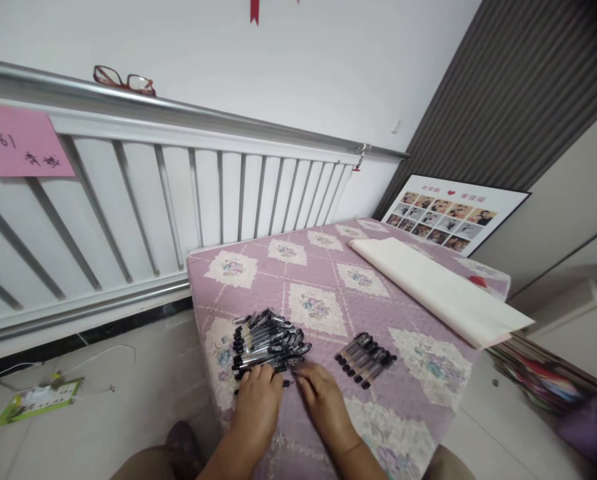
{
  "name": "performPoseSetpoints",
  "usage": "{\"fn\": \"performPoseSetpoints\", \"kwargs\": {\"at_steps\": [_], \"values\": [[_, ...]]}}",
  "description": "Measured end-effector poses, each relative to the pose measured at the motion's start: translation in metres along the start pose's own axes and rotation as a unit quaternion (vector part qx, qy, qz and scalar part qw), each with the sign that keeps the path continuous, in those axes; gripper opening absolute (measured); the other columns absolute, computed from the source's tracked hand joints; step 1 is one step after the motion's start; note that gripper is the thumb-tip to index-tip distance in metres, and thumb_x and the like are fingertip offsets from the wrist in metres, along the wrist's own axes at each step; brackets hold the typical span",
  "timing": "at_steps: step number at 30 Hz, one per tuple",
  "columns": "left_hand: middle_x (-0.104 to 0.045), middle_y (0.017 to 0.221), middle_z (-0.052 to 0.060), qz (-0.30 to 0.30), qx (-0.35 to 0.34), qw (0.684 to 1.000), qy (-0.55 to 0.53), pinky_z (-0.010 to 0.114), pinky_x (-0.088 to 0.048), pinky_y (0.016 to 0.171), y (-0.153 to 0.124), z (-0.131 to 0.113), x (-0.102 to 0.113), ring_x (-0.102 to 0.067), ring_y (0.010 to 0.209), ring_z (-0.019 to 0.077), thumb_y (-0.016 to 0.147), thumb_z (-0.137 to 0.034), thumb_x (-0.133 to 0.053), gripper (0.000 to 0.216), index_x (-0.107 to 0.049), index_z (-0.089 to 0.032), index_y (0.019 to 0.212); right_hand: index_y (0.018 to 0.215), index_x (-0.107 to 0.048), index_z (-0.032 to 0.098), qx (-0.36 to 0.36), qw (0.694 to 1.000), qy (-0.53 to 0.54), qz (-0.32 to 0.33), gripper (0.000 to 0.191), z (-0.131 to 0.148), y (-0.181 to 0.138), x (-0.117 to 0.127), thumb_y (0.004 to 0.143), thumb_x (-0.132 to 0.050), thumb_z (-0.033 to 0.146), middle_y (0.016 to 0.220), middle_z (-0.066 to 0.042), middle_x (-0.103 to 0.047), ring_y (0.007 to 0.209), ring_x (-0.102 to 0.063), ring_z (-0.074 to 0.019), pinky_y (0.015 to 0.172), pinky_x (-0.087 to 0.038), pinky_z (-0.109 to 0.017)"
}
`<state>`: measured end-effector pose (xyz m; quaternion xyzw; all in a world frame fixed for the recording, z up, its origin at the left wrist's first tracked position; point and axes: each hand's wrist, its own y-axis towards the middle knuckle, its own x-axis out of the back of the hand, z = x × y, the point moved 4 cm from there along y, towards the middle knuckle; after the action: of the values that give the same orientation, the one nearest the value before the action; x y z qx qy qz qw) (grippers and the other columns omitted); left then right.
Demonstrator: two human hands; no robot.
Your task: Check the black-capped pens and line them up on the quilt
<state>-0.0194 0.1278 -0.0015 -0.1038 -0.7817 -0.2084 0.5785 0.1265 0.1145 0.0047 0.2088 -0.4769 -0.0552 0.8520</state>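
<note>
A heap of black-capped clear pens [266, 337] lies near the left edge of the cloth-covered surface. My left hand [259, 400] is closed at the near side of the heap, its fingers on a pen [285, 383] whose dark end sticks out to the right. Close beside it, my right hand [323, 400] has thumb and fingers pinched together near that end. Whatever is between those fingertips is too small and hidden to name. To the right, several similar pens [366, 360] lie side by side in a slanted row, apart from both hands.
Purple flowered cloth [323, 267] covers the surface. A long cream folded sheet [423, 287] lies at the right, and a photo board [438, 213] leans behind it. A white radiator [228, 193] lines the wall, with glasses [123, 81] on its rail. A power strip [43, 399] is on the floor.
</note>
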Motion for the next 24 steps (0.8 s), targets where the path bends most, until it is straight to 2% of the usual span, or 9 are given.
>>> {"fn": "performPoseSetpoints", "kwargs": {"at_steps": [4, 12, 18, 24], "values": [[-0.059, 0.091, 0.004, 0.015, 0.001, 1.000, -0.008, 0.034, -0.039, 0.073, -0.0021, 0.0036, -0.0033, -0.052, 0.088, 0.0229, 0.087, -0.016, -0.049, 0.015, -0.064, -0.021, 0.087, 0.081, -0.066, 0.021, -0.036, 0.999, -0.008, 0.012, 0.019, -0.0006, 0.0115, -0.0100, 0.085, -0.047, 0.018, 0.078, -0.005, -0.064, 0.077, -0.060, -0.0188, 0.071, -0.046, -0.030], [-0.058, 0.090, 0.005, 0.043, 0.004, 0.999, -0.019, 0.036, -0.039, 0.073, 0.0018, 0.0064, 0.0009, -0.052, 0.089, 0.0247, 0.087, -0.017, -0.051, 0.015, -0.065, -0.021, 0.089, 0.079, -0.065, 0.021, -0.064, 0.997, -0.035, 0.039, 0.013, 0.0009, 0.0140, -0.0105, 0.081, -0.052, 0.019, 0.078, -0.004, -0.062, 0.078, -0.058, -0.0193, 0.071, -0.044, -0.029], [-0.058, 0.093, 0.005, 0.055, 0.006, 0.998, -0.017, 0.036, -0.039, 0.075, 0.0010, 0.0073, 0.0001, -0.051, 0.091, 0.0243, 0.088, -0.019, -0.049, 0.016, -0.064, -0.021, 0.091, 0.080, -0.061, 0.020, -0.060, 0.998, 0.028, 0.012, 0.015, -0.0006, 0.0093, -0.0057, 0.085, -0.047, 0.019, 0.080, -0.005, -0.063, 0.078, -0.059, -0.0187, 0.073, -0.045, -0.030], [-0.058, 0.095, 0.004, 0.079, 0.015, 0.996, -0.025, 0.035, -0.039, 0.077, -0.0003, 0.0088, 0.0039, -0.050, 0.094, 0.0234, 0.090, -0.023, -0.048, 0.016, -0.063, -0.022, 0.092, 0.083, -0.061, 0.021, -0.041, 0.998, 0.044, -0.002, 0.011, -0.0016, 0.0046, -0.0070, 0.083, -0.051, 0.018, 0.083, -0.005, -0.064, 0.082, -0.059, -0.0201, 0.076, -0.046, -0.032]]}}
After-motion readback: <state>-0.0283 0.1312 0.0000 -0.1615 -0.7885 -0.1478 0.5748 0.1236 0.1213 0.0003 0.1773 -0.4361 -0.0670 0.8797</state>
